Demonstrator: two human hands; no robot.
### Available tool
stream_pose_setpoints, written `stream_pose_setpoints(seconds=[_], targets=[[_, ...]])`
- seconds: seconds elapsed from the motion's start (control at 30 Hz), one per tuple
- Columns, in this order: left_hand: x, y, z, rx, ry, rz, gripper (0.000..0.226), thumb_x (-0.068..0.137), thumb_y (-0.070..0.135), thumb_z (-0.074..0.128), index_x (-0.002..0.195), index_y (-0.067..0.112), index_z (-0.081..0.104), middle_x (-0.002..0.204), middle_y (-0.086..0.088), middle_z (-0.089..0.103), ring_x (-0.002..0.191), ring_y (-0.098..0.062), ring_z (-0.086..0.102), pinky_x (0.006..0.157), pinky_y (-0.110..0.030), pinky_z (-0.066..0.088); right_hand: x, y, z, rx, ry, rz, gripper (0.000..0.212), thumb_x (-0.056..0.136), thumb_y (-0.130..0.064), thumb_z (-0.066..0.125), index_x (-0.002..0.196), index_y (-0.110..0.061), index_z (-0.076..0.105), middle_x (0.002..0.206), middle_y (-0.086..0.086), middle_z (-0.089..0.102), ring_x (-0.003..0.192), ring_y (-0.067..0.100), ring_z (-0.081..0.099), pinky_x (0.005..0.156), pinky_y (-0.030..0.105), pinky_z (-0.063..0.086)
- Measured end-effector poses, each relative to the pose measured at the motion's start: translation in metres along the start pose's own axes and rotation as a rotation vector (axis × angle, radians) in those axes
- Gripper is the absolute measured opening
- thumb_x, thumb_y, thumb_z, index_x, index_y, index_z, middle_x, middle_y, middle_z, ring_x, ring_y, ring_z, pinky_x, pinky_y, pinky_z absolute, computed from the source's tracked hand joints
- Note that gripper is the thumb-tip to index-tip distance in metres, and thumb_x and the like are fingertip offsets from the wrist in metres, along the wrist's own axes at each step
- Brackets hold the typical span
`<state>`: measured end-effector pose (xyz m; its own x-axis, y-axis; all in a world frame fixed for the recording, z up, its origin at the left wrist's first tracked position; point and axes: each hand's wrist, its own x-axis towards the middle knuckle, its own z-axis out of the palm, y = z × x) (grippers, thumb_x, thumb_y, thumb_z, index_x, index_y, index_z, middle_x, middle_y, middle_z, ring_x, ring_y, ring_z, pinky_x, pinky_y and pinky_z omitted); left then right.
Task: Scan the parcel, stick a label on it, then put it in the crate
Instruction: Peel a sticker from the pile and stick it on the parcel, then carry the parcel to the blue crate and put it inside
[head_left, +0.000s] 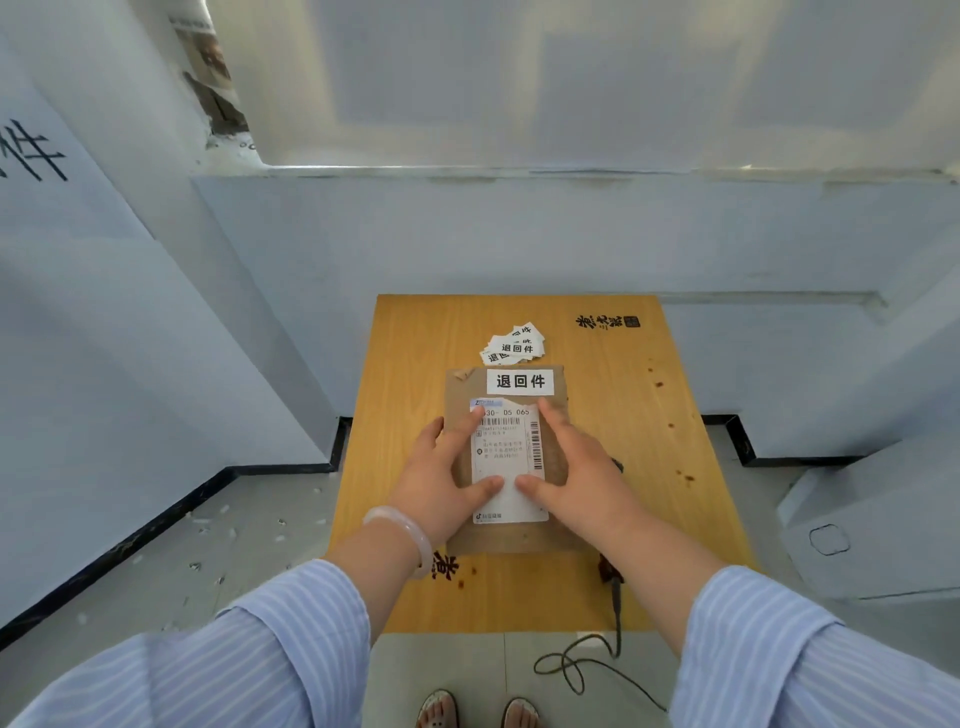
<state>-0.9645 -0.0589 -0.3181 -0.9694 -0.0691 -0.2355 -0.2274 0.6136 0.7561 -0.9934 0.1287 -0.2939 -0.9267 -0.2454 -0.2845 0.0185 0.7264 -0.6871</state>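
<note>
A flat brown parcel (509, 538) lies in the middle of a small wooden table (613, 415). It carries a white shipping slip with barcodes (506, 467) and, at its far end, a white label with three black characters (520, 382). My left hand (441, 478) clasps the parcel's left side and my right hand (576, 478) its right side. Both thumbs lie on the slip. A dark scanner handle (608, 569) pokes out from under my right forearm, mostly hidden.
A loose pile of the same white labels (514, 345) sits just behind the parcel. The scanner's cable (571, 665) hangs off the table's front edge and coils on the floor. A white box-shaped object (872, 519) stands right of the table. Walls close in behind and left.
</note>
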Motion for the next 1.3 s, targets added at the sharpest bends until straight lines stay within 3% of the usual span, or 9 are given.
stream_pose_setpoints(seconds=[0.17,0.37,0.5,0.67,0.97,1.07,1.2,1.3], targets=[[0.002,0.047,-0.038,-0.004,0.101,0.133,0.086,0.076,0.038,0.077,0.141,0.057,0.025,0.158,0.000,0.017,0.139,-0.022,0.030,0.104,-0.026,0.034,-0.006,-0.035,-0.043,0.013,0.133,-0.166,0.097,0.080,-0.035,0.075,0.151,-0.045,0.011,0.154,-0.007,0.028,0.140,0.011,0.027,0.115,0.035,0.026],[0.004,0.099,-0.082,0.022,0.210,0.256,0.094,0.070,0.045,0.077,0.140,0.063,0.017,0.158,-0.001,0.014,0.144,-0.026,0.021,0.115,-0.046,0.031,-0.010,-0.082,-0.096,0.026,0.231,-0.305,0.095,0.079,-0.037,0.076,0.148,-0.053,0.012,0.147,-0.005,0.036,0.135,0.015,0.035,0.112,0.045,0.036],[0.004,0.125,-0.103,0.004,0.280,0.299,0.092,0.061,0.059,0.069,0.134,0.072,0.013,0.157,0.001,0.020,0.140,-0.028,0.029,0.111,-0.050,0.037,-0.013,-0.108,-0.121,-0.001,0.279,-0.397,0.094,0.081,-0.036,0.075,0.150,-0.047,0.012,0.153,-0.003,0.031,0.140,0.018,0.031,0.115,0.040,0.031],[-0.005,0.135,-0.116,0.043,0.329,0.325,0.093,0.071,0.048,0.074,0.140,0.063,0.014,0.155,-0.002,0.022,0.140,-0.025,0.028,0.113,-0.048,0.035,-0.018,-0.116,-0.128,-0.017,0.273,-0.452,0.098,0.078,-0.041,0.076,0.150,-0.049,0.009,0.158,-0.008,0.022,0.143,0.013,0.025,0.112,0.034,0.028],[-0.058,0.075,-0.127,0.050,0.412,0.128,0.100,0.071,0.049,0.075,0.138,0.068,0.003,0.158,-0.001,0.014,0.142,-0.029,0.024,0.114,-0.051,0.032,-0.015,-0.139,-0.067,-0.027,0.089,-0.559,0.096,0.077,-0.038,0.077,0.148,-0.051,0.014,0.151,-0.009,0.028,0.137,0.011,0.030,0.110,0.033,0.031],[-0.088,0.048,-0.146,0.041,0.458,0.067,0.100,0.073,0.046,0.075,0.138,0.067,0.002,0.159,-0.001,0.011,0.142,-0.028,0.025,0.113,-0.048,0.034,-0.019,-0.161,-0.033,-0.033,0.024,-0.602,0.096,0.075,-0.042,0.077,0.146,-0.055,0.014,0.152,-0.007,0.028,0.139,0.015,0.030,0.113,0.041,0.033],[-0.139,0.006,-0.177,0.028,0.521,-0.005,0.098,0.076,0.042,0.075,0.140,0.062,0.004,0.159,0.000,0.007,0.142,-0.026,0.025,0.115,-0.042,0.032,-0.038,-0.200,0.019,-0.021,-0.093,-0.667,0.092,0.077,-0.039,0.077,0.145,-0.055,0.017,0.151,-0.008,0.028,0.136,0.013,0.031,0.110,0.034,0.034],[-0.186,-0.029,-0.202,0.004,0.582,-0.078,0.098,0.078,0.041,0.075,0.142,0.061,0.004,0.161,-0.002,0.000,0.145,-0.025,0.017,0.116,-0.038,0.027,-0.059,-0.236,0.064,-0.038,-0.162,-0.725,0.092,0.076,-0.041,0.077,0.145,-0.056,0.017,0.150,-0.006,0.030,0.137,0.015,0.032,0.112,0.037,0.034]])
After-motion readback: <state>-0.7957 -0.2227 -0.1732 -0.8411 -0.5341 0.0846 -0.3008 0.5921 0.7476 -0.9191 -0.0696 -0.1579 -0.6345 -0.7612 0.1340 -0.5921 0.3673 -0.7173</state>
